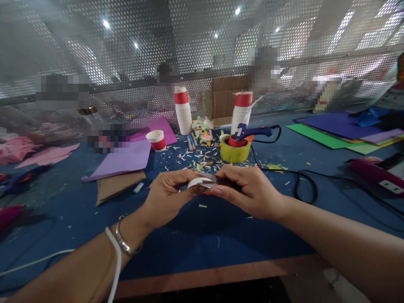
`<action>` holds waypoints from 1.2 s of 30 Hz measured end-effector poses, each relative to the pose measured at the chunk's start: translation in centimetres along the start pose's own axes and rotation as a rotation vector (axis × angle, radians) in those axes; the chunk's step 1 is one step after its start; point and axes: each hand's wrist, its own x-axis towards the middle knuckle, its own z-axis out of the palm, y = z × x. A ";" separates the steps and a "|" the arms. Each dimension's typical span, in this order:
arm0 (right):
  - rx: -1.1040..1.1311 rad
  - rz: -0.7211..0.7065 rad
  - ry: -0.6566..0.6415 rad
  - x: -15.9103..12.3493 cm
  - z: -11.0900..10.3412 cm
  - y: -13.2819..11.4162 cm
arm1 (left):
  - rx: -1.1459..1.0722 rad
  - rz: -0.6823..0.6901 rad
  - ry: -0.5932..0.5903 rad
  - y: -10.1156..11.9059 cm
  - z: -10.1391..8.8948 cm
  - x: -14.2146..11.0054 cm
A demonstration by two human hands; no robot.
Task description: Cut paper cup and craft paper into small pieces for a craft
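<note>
Between my two hands, above the near middle of the table, is a white curved paper piece (196,182) with a greyish, shiny part at its right end. A bit of red shows just below it; I cannot make out whether it belongs to the piece. My left hand (168,191), with a silver bangle at the wrist, pinches the left side between thumb and fingers. My right hand (249,189) is closed at the right end, thumb in front and fingers bent behind. Its fingers partly hide what lies there.
Beyond my hands lie paper scraps (202,160), a yellow tape roll (235,153) with a blue glue gun (255,132) on it, a red-and-white paper cup (157,141) and two cup stacks (183,115). Purple paper (123,158) and cardboard (120,185) lie left; a black cable (331,174) runs right.
</note>
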 end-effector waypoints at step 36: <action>-0.211 -0.107 0.048 -0.1 -0.2 -0.3 | 0.058 -0.098 0.003 1.2 0.2 -0.3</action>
